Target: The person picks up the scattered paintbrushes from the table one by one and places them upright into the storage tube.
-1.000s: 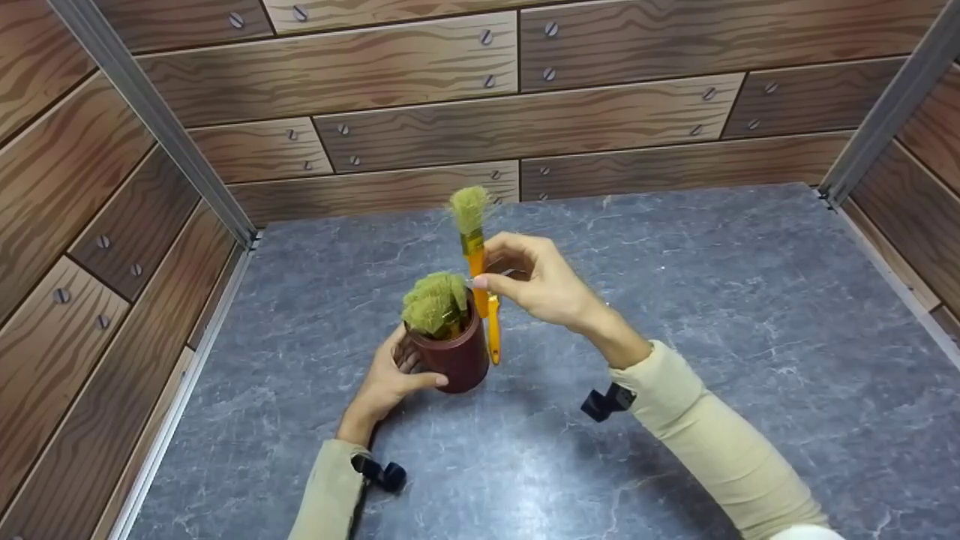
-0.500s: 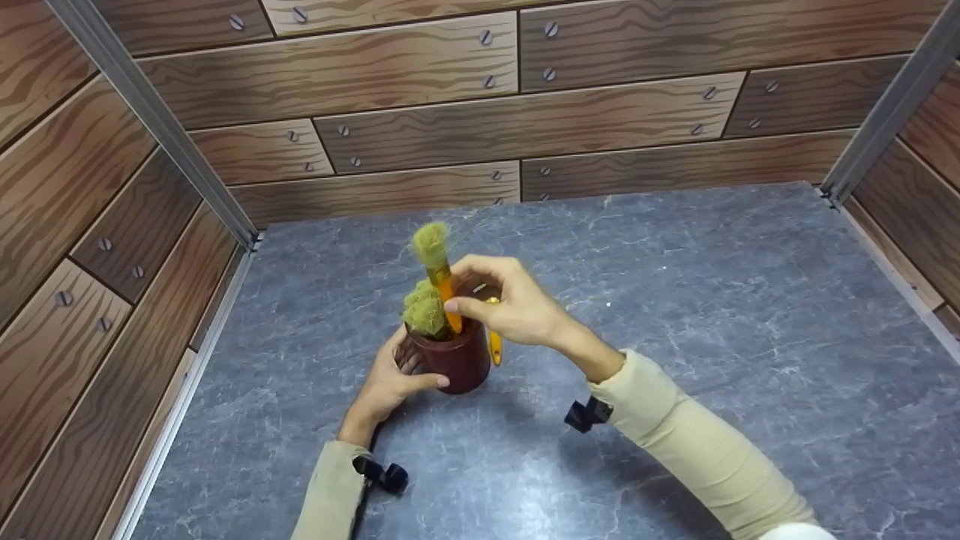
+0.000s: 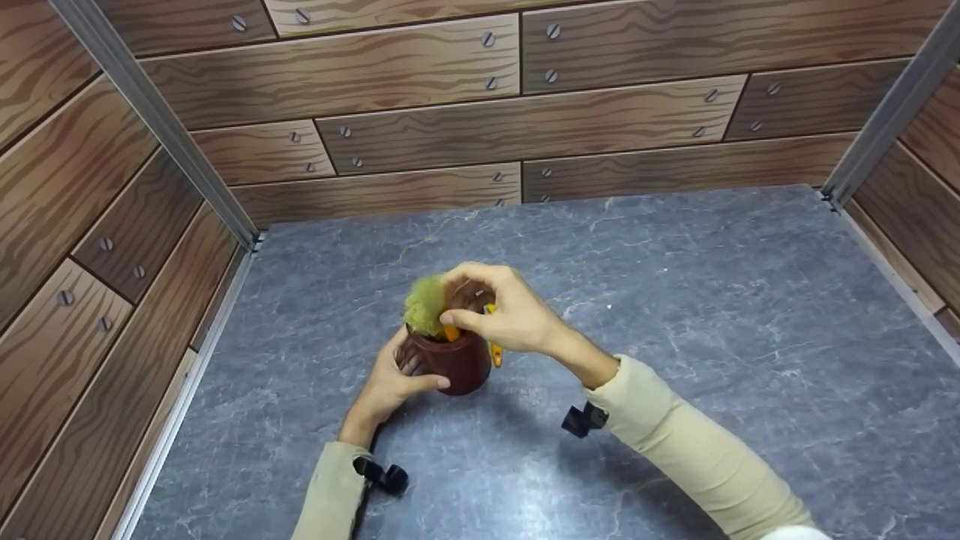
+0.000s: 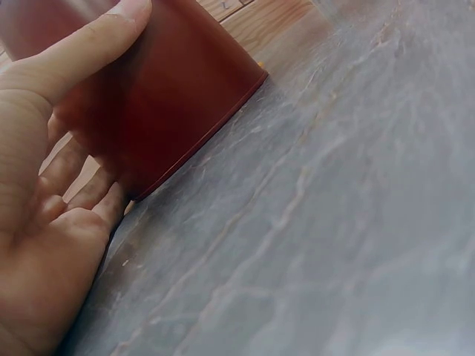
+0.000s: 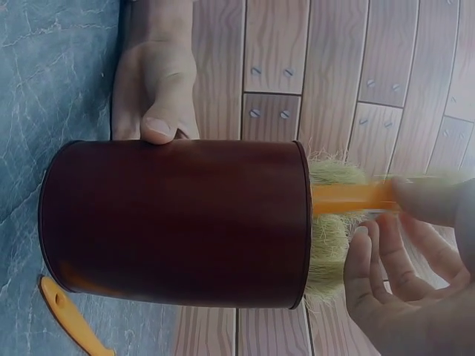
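Note:
A dark red-brown cylindrical cup (image 3: 463,366) stands upright on the table in the head view. My left hand (image 3: 386,386) grips its left side, thumb along the near wall and fingers behind. Above the rim, my right hand (image 3: 514,311) pinches the orange handle (image 5: 352,198) of a paintbrush between thumb and fingers. In the right wrist view that handle's lower end reaches into the cup's mouth. Pale green bristles (image 5: 326,248) of other brushes stick out of the cup. The held brush's own bristles are blurred in the head view.
Another paintbrush with a yellow-orange handle (image 3: 496,354) lies on the table just right of the cup, partly hidden by it and my right hand. Wood-patterned panels (image 3: 420,142) enclose the grey marbled table (image 3: 720,300) at the back and both sides.
My right hand has carried the paintbrush left and down, from beside the cup to over its mouth, with the handle now entering it. The left hand and cup have stayed in place.

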Demonstrator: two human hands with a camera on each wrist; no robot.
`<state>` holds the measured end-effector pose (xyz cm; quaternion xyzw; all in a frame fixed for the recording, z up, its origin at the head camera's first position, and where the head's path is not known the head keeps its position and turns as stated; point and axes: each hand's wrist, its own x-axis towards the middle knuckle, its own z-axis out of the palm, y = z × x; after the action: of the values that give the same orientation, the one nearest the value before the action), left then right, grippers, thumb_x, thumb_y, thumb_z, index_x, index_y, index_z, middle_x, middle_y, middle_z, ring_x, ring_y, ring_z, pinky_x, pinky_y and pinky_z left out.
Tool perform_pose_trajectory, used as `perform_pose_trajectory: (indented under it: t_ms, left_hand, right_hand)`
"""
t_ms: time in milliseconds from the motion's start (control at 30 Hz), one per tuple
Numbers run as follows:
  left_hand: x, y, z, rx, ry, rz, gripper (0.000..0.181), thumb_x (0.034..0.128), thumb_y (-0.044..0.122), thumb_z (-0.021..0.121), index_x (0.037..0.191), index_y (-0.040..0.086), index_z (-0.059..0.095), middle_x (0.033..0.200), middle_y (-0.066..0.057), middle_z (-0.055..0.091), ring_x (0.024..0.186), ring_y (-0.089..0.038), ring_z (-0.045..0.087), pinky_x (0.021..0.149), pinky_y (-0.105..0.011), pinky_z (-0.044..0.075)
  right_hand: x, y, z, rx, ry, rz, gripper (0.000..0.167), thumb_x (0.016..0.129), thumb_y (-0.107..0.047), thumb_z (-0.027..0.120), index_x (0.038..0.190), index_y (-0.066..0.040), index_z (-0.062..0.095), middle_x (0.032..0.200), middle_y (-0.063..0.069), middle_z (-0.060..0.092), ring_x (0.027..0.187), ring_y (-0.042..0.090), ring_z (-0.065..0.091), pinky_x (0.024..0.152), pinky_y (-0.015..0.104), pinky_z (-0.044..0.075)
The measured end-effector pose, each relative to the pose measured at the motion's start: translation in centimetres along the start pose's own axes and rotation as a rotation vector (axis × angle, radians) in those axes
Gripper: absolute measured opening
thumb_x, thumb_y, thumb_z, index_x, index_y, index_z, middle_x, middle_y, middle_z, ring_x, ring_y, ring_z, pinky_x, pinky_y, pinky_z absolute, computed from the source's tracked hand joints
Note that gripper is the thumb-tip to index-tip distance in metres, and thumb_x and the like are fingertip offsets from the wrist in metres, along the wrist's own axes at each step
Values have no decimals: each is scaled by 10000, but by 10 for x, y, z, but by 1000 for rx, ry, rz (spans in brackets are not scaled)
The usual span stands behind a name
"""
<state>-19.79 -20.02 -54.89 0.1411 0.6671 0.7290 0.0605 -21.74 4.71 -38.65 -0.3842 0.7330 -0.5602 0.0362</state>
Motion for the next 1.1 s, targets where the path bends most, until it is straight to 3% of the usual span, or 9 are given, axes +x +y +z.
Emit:
perform_pose_trajectory:
  t_ms: [300, 500, 800, 900, 1100]
  left_hand:
    - [0, -3, -1, -6, -16, 23, 1074, 781, -1, 944, 1667, 146, 355, 1632, -127, 500, 1520, -245, 479, 1271, -350, 406]
    - [0, -2, 0, -7, -3, 20, 1092, 763, 6, 957, 1667, 113, 354, 1621, -145, 509, 1501, -233, 501, 1262, -349, 418]
    - [-1, -1, 0, -6, 15, -1, 1117, 744, 0, 966, 1668, 100, 347, 1621, -153, 510, 1520, -277, 479, 1262, -330, 411]
    - [-1, -1, 0, 1, 20, -9, 1109, 744, 17, 972, 1664, 112, 360, 1620, -146, 513, 1526, -286, 471, 1263, -327, 408]
    - [1, -1, 0, 2, 14, 1, 1100, 741, 15, 973, 1656, 99, 370, 1605, -156, 527, 1508, -267, 493, 1262, -336, 414]
  right_hand:
    - [-1, 2, -6, 26, 43, 3, 218, 981, -48, 762, 1186, 16, 729, 1151, 167, 749, 1001, 277, 731, 862, 334, 639]
    - [0, 11, -13, 50, 125, 49, 162, 1005, -13, 705, 1152, 52, 723, 1113, 192, 749, 958, 324, 727, 783, 279, 635]
    - [2, 44, -16, 17, 247, 157, 100, 993, -23, 725, 1082, 16, 748, 1056, 157, 767, 878, 329, 730, 726, 236, 609]
    - [2, 56, -16, 3, 268, 193, 79, 987, -22, 728, 1060, -7, 755, 1031, 142, 771, 850, 253, 724, 718, 243, 612]
    - [1, 80, -16, -60, 286, 250, 100, 976, -33, 737, 1056, 24, 755, 1018, 147, 784, 856, 272, 727, 768, 281, 613]
